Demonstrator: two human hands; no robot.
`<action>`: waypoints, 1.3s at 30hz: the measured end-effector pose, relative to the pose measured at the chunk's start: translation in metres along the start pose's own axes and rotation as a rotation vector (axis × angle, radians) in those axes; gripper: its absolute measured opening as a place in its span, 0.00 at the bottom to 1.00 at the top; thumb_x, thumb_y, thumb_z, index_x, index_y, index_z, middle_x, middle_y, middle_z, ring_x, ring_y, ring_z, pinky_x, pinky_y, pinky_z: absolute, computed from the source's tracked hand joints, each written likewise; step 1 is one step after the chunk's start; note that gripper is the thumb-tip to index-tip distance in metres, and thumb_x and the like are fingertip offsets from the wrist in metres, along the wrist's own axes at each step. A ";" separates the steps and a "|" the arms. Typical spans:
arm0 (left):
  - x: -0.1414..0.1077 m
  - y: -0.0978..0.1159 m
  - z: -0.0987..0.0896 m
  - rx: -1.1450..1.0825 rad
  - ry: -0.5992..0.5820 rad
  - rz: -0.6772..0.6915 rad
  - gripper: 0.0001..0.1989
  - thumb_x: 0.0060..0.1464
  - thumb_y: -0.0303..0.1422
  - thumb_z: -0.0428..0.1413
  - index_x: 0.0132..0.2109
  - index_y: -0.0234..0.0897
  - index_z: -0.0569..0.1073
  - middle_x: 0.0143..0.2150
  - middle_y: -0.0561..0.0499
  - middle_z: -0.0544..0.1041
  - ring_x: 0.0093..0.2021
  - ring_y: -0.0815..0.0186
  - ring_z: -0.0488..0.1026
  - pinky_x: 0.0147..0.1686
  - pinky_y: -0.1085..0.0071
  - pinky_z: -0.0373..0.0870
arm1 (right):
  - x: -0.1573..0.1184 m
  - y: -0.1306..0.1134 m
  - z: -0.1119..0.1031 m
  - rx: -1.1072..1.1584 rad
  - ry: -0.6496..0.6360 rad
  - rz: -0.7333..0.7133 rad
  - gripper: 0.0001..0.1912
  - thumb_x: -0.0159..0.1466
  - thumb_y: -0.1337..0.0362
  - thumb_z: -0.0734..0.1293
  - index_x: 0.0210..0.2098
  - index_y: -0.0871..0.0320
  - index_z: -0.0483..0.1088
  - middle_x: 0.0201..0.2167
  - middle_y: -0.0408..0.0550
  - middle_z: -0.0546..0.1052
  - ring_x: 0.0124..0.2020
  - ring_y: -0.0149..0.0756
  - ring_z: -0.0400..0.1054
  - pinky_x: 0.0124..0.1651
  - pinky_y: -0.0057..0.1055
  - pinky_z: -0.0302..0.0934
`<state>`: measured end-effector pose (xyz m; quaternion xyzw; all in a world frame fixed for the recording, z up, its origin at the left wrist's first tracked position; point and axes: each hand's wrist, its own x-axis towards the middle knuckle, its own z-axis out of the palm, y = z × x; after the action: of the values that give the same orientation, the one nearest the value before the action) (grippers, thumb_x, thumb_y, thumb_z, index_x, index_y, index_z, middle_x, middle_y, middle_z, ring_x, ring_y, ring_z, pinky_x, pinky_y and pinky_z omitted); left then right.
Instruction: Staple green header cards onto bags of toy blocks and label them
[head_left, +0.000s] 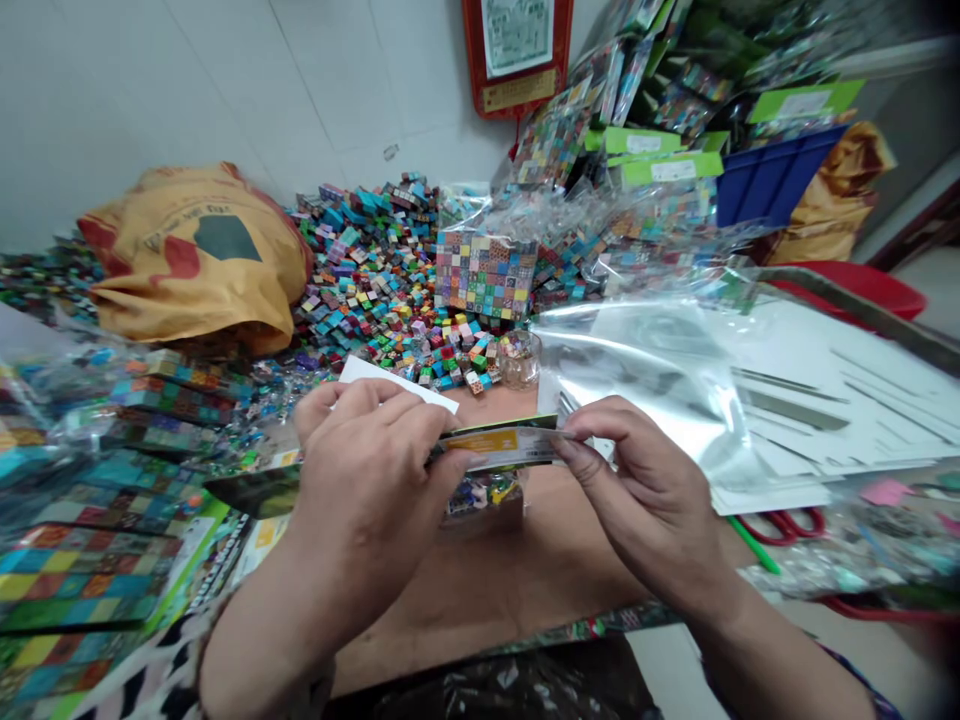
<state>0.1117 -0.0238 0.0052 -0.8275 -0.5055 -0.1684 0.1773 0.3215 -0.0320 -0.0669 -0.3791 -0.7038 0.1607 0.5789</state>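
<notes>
Left hand [371, 470] gripped left end of printed card [487, 442], thumb on near face; right hand [649, 485] pinched right end, thumb against fingers. Card lay between both, long axis left to right, neither hand nearer. Clear bag [484, 494] of bright pieces just below; attachment unclear.

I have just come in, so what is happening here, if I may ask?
A person is handling a printed card: the left hand grips its left part, and the right hand pinches its right end. It is held above a brown work surface. Small colourful pieces show just below the card. Behind lie a heap of loose cubes and a wrapped block of cubes.
</notes>
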 end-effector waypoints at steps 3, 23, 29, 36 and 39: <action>0.001 -0.001 0.001 -0.007 -0.012 0.007 0.09 0.56 0.38 0.57 0.29 0.43 0.75 0.26 0.49 0.77 0.40 0.51 0.74 0.45 0.51 0.63 | 0.001 -0.001 0.001 -0.043 0.011 -0.013 0.07 0.67 0.73 0.64 0.40 0.55 0.68 0.34 0.43 0.72 0.38 0.31 0.68 0.40 0.30 0.63; 0.012 0.002 -0.007 -0.079 -0.074 0.073 0.09 0.56 0.40 0.59 0.33 0.41 0.77 0.30 0.48 0.79 0.36 0.53 0.74 0.50 0.44 0.62 | -0.025 0.018 0.041 0.596 0.139 0.433 0.09 0.67 0.61 0.69 0.46 0.43 0.74 0.41 0.39 0.76 0.42 0.29 0.70 0.47 0.30 0.65; 0.031 0.025 -0.006 -0.146 -0.077 0.186 0.08 0.58 0.33 0.58 0.43 0.47 0.80 0.34 0.53 0.82 0.37 0.55 0.74 0.50 0.51 0.60 | -0.021 0.023 0.047 0.696 0.199 0.347 0.14 0.65 0.65 0.71 0.48 0.43 0.74 0.48 0.40 0.72 0.48 0.29 0.69 0.51 0.28 0.65; 0.038 0.029 0.001 -0.184 -0.023 0.247 0.11 0.58 0.27 0.54 0.29 0.39 0.77 0.24 0.52 0.76 0.29 0.60 0.69 0.40 0.60 0.60 | -0.018 0.027 0.048 0.702 0.129 0.345 0.03 0.67 0.63 0.69 0.40 0.48 0.76 0.36 0.38 0.75 0.40 0.29 0.69 0.46 0.28 0.62; 0.037 0.029 0.005 -0.170 0.034 0.268 0.12 0.58 0.27 0.53 0.27 0.39 0.75 0.22 0.52 0.75 0.28 0.59 0.68 0.38 0.60 0.59 | -0.017 0.022 0.052 0.653 0.201 0.344 0.03 0.67 0.62 0.69 0.37 0.49 0.76 0.34 0.37 0.75 0.38 0.28 0.68 0.44 0.29 0.60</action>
<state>0.1539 -0.0052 0.0138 -0.8966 -0.3714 -0.1993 0.1358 0.2812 -0.0184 -0.1083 -0.3010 -0.4815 0.4335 0.6998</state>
